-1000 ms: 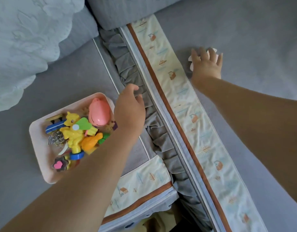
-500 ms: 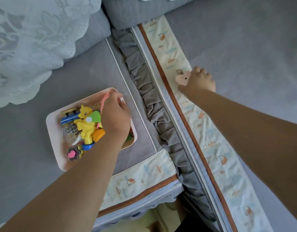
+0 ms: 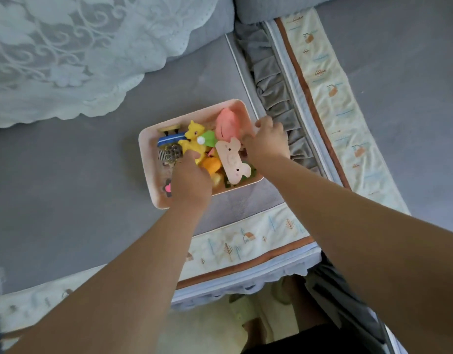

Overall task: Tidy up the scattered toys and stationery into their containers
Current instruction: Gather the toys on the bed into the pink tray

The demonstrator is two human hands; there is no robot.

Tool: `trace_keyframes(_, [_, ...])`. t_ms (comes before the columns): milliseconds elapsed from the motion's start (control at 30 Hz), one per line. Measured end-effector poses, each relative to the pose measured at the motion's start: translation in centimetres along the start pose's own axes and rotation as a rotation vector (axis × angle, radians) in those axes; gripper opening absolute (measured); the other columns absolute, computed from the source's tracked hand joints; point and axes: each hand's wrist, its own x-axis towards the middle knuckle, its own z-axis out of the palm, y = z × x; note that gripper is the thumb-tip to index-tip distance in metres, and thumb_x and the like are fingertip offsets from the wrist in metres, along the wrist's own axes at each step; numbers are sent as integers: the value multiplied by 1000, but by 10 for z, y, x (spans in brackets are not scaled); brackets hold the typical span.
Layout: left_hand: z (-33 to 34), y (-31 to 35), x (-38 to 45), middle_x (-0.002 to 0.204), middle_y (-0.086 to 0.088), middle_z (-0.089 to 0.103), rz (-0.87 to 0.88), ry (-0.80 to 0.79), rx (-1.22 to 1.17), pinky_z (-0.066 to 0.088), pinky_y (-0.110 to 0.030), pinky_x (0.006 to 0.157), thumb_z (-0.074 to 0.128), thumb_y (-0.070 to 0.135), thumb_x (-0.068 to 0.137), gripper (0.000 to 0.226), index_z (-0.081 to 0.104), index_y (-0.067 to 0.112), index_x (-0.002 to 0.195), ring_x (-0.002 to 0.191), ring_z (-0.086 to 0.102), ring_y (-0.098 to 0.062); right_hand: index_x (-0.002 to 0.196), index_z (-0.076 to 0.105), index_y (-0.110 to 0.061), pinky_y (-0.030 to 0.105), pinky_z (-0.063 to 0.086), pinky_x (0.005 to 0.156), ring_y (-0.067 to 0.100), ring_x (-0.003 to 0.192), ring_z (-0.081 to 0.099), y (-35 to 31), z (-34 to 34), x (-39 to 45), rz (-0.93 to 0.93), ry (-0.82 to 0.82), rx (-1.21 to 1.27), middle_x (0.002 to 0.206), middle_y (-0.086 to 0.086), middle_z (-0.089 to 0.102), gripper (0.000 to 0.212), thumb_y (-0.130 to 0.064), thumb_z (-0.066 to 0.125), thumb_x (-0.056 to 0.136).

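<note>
**A:** Looking down at the shallow pink plastic tray (image 3: 146, 159) on the grey bed cover (image 3: 66, 187), I am seeing both hands over it. What is each one doing?

**B:** The right hand (image 3: 267, 141) is sitting at the tray's right edge with its fingers curled. The flat pale-pink pig-faced cutout (image 3: 231, 158) is lying tilted on top of the pile just beside that hand; whether the fingers are pinching its upper end or merely touching it, I cannot tell. The left hand (image 3: 190, 185) is reaching into the tray's near side with its fingers bent down among the toys, and they are hidden, so I cannot tell whether it is gripping anything.

**A:** What else is lying in there?

**B:** A yellow plastic dinosaur figure (image 3: 193, 140), a rounded pink plastic toy (image 3: 226, 121) towards the far corner, an orange lump (image 3: 211, 164), a blue-striped piece (image 3: 170, 139) and a dark flower-shaped piece with a pink heart (image 3: 167, 187) by the near-left rim.

**A:** Where is the trouble likely to be coming from?

**B:** I am judging the pile to be heaped above the low rim. The pig cutout is resting on other toys rather than on the tray floor, so it may be sliding off over the near-right edge once released. Pressing down with the left hand could also be tipping the tray on the soft bedding and spilling pieces towards the grey ruffled gap (image 3: 274, 98).
</note>
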Motion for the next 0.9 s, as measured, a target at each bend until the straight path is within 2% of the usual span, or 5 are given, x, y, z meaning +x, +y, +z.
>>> trace_keyframes(400, [-1,-66,-43,103,-8,70,161,-190,15,51,-39,85,52,19,95,20,69,13,102,98,61,-27,121,51,-3,34,48,81,30,110,60,47,41,-71,210,-266,-300,119,12,61,38,-10,66,87])
trace_keyframes(500, [1,-79,-60,106,-9,68,133,-200,15,50,-40,88,53,21,95,19,70,13,102,100,60,-29,119,56,5,37,57,84,29,92,67,64,51,-96,359,-324,95,107,17,67,31,-6,60,90])
trace_keyframes(667, [8,-87,-96,104,-5,69,126,-213,13,51,-38,85,52,15,94,18,69,15,98,100,60,-27,105,54,7,31,57,48,24,45,63,82,53,-137,692,-261,605,80,22,68,21,-7,39,100])
trace_keyframes(800, [21,-66,-134,100,-1,70,162,-221,24,51,-35,84,54,14,92,16,69,15,94,97,62,-23,119,54,7,32,61,71,25,71,69,129,38,-168,575,-274,682,106,21,67,25,-2,45,97])
trace_keyframes(900, [31,-38,-155,98,-1,68,276,-174,74,51,-34,81,54,13,91,16,69,16,90,95,60,-23,112,57,-2,32,61,62,23,65,71,158,17,-186,608,-184,726,93,15,72,19,-10,44,100])
